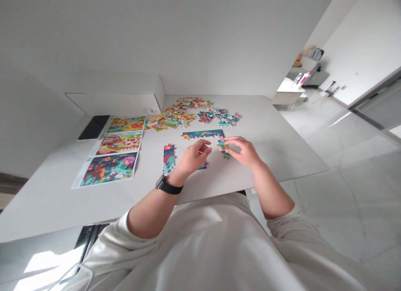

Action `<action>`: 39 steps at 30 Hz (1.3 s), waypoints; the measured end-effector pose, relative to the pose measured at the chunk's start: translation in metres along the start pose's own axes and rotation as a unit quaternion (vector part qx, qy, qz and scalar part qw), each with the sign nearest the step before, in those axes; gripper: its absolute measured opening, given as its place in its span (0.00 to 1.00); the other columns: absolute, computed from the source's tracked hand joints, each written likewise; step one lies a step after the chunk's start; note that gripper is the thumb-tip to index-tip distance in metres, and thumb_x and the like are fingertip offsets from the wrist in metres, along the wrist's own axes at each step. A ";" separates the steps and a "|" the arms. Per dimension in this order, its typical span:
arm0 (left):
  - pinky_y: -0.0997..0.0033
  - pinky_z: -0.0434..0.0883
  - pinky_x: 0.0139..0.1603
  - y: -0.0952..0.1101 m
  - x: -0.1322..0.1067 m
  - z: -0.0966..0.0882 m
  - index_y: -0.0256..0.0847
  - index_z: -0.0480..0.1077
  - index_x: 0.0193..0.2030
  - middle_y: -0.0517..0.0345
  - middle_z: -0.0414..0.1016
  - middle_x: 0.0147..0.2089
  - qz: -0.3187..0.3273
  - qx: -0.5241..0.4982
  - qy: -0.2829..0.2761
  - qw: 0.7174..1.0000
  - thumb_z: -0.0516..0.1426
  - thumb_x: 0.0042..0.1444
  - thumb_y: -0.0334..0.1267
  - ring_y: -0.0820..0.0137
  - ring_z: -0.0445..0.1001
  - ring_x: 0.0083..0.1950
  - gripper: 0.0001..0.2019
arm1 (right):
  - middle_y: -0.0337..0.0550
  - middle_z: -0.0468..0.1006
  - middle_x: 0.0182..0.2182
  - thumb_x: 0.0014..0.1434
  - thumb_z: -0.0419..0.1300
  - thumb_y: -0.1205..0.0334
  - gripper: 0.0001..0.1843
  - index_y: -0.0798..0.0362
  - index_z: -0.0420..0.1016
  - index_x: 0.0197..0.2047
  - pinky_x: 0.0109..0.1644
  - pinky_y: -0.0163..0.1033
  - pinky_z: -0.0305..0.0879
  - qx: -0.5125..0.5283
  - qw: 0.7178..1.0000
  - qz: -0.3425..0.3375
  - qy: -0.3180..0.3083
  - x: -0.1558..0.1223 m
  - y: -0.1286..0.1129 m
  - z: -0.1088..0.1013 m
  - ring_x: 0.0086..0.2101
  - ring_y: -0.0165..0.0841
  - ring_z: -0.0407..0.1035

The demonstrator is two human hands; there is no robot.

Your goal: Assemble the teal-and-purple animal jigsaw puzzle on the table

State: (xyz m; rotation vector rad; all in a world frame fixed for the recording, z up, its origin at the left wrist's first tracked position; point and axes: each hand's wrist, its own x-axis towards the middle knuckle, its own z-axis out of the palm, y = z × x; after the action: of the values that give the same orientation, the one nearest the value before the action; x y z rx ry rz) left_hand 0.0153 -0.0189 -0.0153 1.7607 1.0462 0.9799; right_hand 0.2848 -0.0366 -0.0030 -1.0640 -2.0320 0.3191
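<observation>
My right hand (246, 152) grips a green and orange jigsaw puzzle piece (222, 145) between thumb and fingers, at the right end of a joined dark blue puzzle strip (203, 134). Just below lies another green piece (226, 155), partly under the fingers. My left hand (194, 156), with a black watch on its wrist, hovers left of there, fingers loosely curled and a gap between thumb and forefinger. Nothing shows between them. Beneath it, a dark blue piece (203, 166) is partly hidden. A joined upright strip in red and teal (168, 159) lies left of my left hand.
Loose puzzle pieces form a yellow pile (172, 117), a pinkish pile (192, 102) and a blue-teal pile (219, 115) toward the wall. Left are a picture sheet (109, 168) with three scenes, a dark phone (94, 127) and a white box (115, 101). The table's front edge is against me.
</observation>
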 end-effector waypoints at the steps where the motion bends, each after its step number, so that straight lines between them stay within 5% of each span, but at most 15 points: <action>1: 0.67 0.77 0.45 0.002 -0.002 0.001 0.43 0.78 0.53 0.53 0.84 0.41 0.024 0.033 -0.009 0.999 0.63 0.66 0.51 0.66 0.81 0.39 0.16 | 0.47 0.86 0.58 0.69 0.68 0.57 0.11 0.43 0.85 0.53 0.69 0.56 0.73 0.001 1.000 0.010 -0.008 -0.008 0.001 -0.004 0.59 0.45 0.79; 8: 0.51 0.73 0.70 0.009 -0.012 0.016 0.47 0.83 0.55 0.48 0.85 0.57 0.179 0.123 -0.139 0.966 0.62 0.67 0.42 0.55 0.81 0.60 0.13 | 0.47 0.88 0.55 0.68 0.70 0.57 0.11 0.42 0.87 0.53 0.64 0.56 0.75 -0.029 0.998 0.050 -0.039 -0.063 0.013 -0.008 0.55 0.45 0.81; 14: 0.49 0.71 0.74 0.001 -0.013 0.026 0.51 0.83 0.59 0.48 0.82 0.65 0.210 0.128 -0.202 0.948 0.61 0.70 0.42 0.54 0.79 0.67 0.15 | 0.48 0.88 0.53 0.67 0.71 0.60 0.11 0.45 0.87 0.52 0.63 0.56 0.73 -0.074 0.994 0.031 -0.074 -0.071 0.016 -0.001 0.54 0.46 0.80; 39: 0.46 0.71 0.74 -0.016 -0.013 0.029 0.49 0.82 0.62 0.45 0.80 0.68 0.224 0.200 -0.228 0.926 0.62 0.67 0.40 0.52 0.77 0.69 0.18 | 0.48 0.88 0.52 0.69 0.69 0.59 0.10 0.43 0.90 0.52 0.61 0.56 0.73 -0.111 0.991 0.023 -0.066 -0.068 0.012 0.002 0.52 0.46 0.78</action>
State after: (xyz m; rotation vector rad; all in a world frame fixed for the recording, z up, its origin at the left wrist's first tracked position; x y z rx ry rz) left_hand 0.0329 -0.0340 -0.0429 2.4910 0.5742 0.5763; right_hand 0.3120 -0.0816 -0.0477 -1.2551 -2.2022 0.1928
